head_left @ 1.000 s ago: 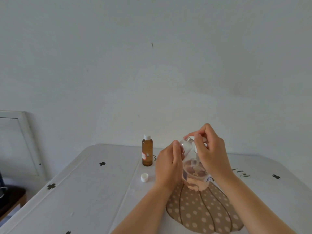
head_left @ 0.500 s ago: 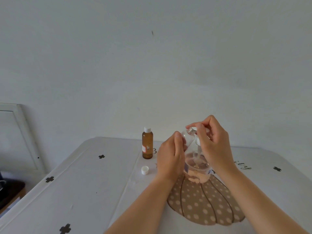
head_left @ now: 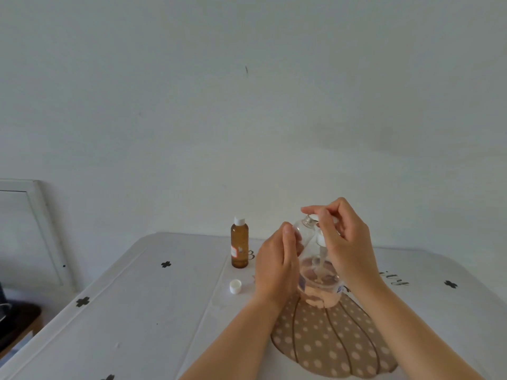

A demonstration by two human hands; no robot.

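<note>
While left grip (head_left: pixel 277 267) holds it, clear bottle (head_left: pixel 320 294) leans, neck up-left.

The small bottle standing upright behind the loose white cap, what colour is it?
An amber-brown plastic bottle with a white screw cap; head view.

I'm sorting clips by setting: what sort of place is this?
Probably a room at home: a printed white tablecloth spread before a plain wall, an amber bottle and a loose white cap on it.
</note>
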